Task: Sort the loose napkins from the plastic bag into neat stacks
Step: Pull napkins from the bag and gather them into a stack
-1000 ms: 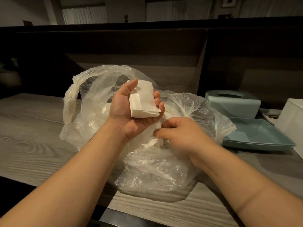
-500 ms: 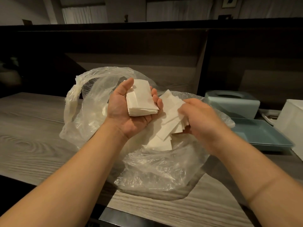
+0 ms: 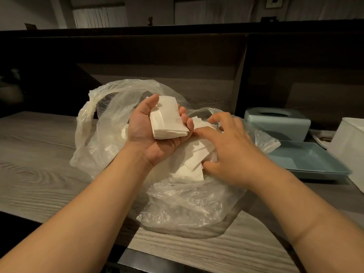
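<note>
Beneath both our hands the plastic bag (image 3: 183, 205) sags on the table (image 3: 39, 174), loose napkins (image 3: 194, 160) jumbled inside, so we judge most of the sorting remains. Our right hand (image 3: 232, 152) grips a messy bunch of them, thumb under, fingers over. Our left hand (image 3: 155, 133), palm up, cradles the one neat stack (image 3: 168, 121) with fingers curled around it. We can read no writing anywhere.
</note>
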Demonstrator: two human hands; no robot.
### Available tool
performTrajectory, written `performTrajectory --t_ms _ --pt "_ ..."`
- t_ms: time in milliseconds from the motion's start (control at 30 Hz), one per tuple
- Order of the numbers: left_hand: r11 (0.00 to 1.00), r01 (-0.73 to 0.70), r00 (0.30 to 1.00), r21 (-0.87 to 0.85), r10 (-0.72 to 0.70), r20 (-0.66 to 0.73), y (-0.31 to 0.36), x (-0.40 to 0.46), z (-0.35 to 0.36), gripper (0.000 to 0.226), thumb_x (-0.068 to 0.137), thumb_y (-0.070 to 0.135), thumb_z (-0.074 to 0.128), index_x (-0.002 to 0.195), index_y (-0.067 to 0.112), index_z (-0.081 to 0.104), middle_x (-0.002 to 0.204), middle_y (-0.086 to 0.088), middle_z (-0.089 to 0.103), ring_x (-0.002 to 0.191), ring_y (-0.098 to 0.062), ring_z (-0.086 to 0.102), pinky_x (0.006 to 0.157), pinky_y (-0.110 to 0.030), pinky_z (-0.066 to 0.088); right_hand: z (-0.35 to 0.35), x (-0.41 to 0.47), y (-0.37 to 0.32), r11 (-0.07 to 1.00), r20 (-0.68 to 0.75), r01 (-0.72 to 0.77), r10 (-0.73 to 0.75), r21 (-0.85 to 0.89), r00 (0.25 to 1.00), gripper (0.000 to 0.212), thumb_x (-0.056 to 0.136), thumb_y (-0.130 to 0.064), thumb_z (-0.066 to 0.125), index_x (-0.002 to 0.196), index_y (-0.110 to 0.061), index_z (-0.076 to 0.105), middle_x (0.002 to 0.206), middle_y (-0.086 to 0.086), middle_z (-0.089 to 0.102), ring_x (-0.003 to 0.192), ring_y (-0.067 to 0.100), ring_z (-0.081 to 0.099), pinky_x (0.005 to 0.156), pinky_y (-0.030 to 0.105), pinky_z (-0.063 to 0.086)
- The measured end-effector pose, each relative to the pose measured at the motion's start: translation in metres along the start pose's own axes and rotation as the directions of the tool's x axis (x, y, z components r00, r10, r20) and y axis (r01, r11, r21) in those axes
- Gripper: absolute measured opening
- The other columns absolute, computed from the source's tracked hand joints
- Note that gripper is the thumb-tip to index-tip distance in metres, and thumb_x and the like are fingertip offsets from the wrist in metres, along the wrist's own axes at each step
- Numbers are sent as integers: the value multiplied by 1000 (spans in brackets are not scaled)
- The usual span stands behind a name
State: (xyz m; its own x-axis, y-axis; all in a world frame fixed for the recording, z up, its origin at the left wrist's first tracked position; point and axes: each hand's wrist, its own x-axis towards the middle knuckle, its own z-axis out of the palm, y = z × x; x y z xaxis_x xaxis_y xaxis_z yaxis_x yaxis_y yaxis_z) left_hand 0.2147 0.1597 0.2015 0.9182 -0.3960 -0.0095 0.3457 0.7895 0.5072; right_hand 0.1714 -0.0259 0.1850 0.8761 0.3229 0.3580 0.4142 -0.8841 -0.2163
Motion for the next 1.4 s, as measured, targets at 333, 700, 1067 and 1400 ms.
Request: performTrajectory --t_ms 333,700,1067,1400 --pt "1000 -17 1000 -1 17 -3 0 0 1 49 90 42 62 117 1 57 94 -13 61 73 -24 60 73 -37 58 0 6 7 995 -31 12 -9 99 999 46 99 -25 56 139 -47 47 131 -18 42 122 7 28 112 38 30" --pt "998 -64 996 15 65 -68 0 -1 6 43 92 41 61 103 -1 61 87 -14 64 71 -24 62 80 -37 55 -9 5 0 704 -293 20 269 710 918 15 99 -19 55 92 -22 68 85 -5 70 79 19 64 69 36 55" --pt "994 -114 989 0 113 -97 1 1 1 50 90 41 63 121 2 58 93 -14 64 71 -26 62 69 -38 59 -9 11 7 677 -31 -423 550 602 835 21 98 -37 53 101 -17 59 69 1 64 56 17 57 52 32 45" --pt "992 -123 989 1 123 -78 1 3 1 47 91 40 60 117 2 56 89 -14 63 71 -25 60 69 -39 55 -3 8 6 910 -172 -281 342 303 924 39 88 -66 59 123 -48 61 124 -13 39 129 11 32 107 35 35"
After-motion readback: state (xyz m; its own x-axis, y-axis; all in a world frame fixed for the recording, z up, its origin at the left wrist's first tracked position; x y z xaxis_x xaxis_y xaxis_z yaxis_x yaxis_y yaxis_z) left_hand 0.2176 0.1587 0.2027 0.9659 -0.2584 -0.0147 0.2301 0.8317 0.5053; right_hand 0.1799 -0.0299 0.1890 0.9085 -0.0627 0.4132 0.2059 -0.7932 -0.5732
